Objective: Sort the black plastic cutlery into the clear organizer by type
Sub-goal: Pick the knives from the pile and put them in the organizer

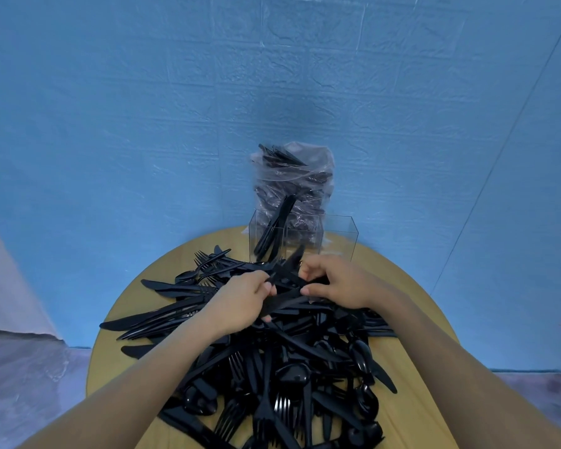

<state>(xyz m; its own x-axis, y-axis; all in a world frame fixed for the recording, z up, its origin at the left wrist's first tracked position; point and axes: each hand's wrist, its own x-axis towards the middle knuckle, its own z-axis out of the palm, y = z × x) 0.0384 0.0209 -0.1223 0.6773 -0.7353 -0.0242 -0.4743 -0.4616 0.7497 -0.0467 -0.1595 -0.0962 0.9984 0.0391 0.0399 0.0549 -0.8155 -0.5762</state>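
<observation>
A big heap of black plastic cutlery [282, 361], knives, forks and spoons mixed, covers the round wooden table [412, 393]. At the table's far edge stands the clear organizer [340, 234]; its left compartment holds several black knives [272, 231], its right compartment looks empty. My left hand [243, 303] grips a bundle of black knives [292, 296] above the heap. My right hand [334, 281] pinches the same bundle from the right, just in front of the organizer.
A clear plastic bag [293, 179] with more black cutlery stands behind the organizer against the blue wall. The table ends close on all sides, with grey floor [23, 384] to the left and right.
</observation>
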